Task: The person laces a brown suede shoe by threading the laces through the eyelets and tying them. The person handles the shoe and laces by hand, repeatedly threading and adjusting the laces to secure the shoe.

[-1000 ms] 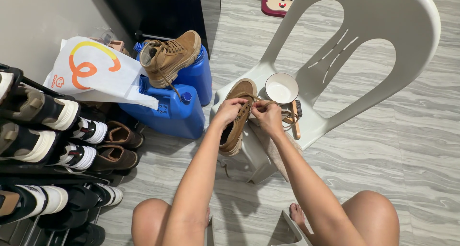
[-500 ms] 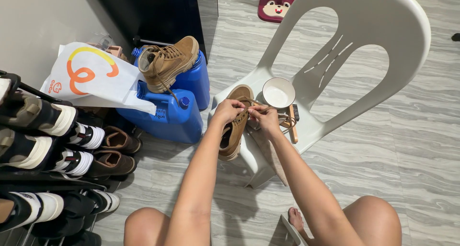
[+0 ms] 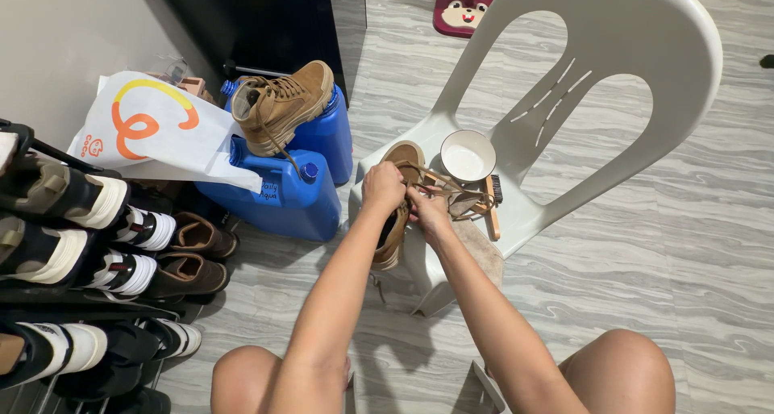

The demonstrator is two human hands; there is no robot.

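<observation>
Left hand (image 3: 382, 185) and right hand (image 3: 428, 210) hide the tan boot's (image 3: 401, 160) middle; at nine o'clock, the shoe rack (image 3: 48, 293) is cut off.

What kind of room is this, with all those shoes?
Probably a home entryway or utility corner: a dark metal shoe rack full of footwear, blue plastic water jugs on the grey marble-pattern floor tiles, and a white plastic chair holding a tan suede lace-up boot.

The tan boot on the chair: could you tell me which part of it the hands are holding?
Both the left hand and right hand grip the tan boot by its laces, over the tongue.
</observation>
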